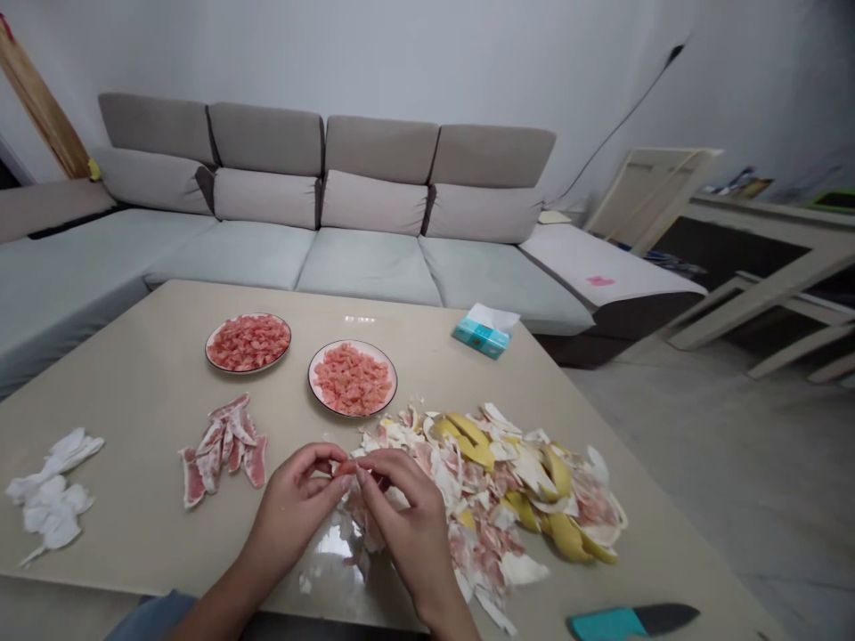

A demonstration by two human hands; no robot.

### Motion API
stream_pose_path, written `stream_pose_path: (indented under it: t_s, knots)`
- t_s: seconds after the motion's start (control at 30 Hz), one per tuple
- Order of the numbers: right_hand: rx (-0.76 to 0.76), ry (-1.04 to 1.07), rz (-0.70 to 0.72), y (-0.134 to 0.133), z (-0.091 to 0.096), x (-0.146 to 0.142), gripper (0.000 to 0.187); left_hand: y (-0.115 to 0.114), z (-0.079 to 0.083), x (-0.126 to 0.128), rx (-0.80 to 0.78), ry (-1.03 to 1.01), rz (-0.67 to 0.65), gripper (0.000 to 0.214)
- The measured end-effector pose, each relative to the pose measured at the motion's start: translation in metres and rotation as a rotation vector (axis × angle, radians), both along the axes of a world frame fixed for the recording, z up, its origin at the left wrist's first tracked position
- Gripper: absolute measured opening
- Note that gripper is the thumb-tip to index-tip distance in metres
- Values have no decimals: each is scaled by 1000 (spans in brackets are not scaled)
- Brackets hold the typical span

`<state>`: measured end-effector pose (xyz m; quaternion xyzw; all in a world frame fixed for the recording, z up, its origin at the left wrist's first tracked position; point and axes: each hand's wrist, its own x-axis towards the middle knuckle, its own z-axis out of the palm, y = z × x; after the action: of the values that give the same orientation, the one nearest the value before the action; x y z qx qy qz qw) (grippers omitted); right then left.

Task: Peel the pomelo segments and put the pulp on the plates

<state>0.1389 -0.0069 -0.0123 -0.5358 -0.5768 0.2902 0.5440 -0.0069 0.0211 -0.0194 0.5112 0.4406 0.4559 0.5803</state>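
left hand (294, 499): pinching a small pulp piece (346, 466) above the table (140, 383)
right hand (406, 506): fingertips on the same piece
peel heap (498, 481): just beside the right hand, cluttering that side
plates (383, 358): two, pulp-filled, beyond the hands
knife (631, 621): near the table's front edge

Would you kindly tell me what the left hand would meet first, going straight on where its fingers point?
Probably the right hand, just beyond the small pink piece being held, though depth is hard to judge.
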Motion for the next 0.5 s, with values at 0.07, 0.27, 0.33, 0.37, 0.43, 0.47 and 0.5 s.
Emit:
stream_pose_path:
  t_s: [0.07,0.27,0.33,0.37,0.43,0.47,0.5]
  knots:
    - [14,-22,-3,0,-1,0,13,-1,1,0,109,110,17,13]
    - [18,-102,-5,-1,-4,0,13,-4,6,-2,376,348,47,12]
    - [5,-135,-17,-2,-6,0,12,-5,6,-2,398,361,39,13]
    - [-4,-144,-26,-2,-7,-1,12,-5,6,-2,398,355,33,13]
    - [-33,-140,-47,-3,-8,-2,12,-6,5,-1,386,324,22,14]
    - [-55,-124,-59,-3,-8,-3,12,-6,5,-1,377,310,16,14]
    - [-84,-101,-72,-4,-8,-4,11,-6,5,-1,369,303,12,14]
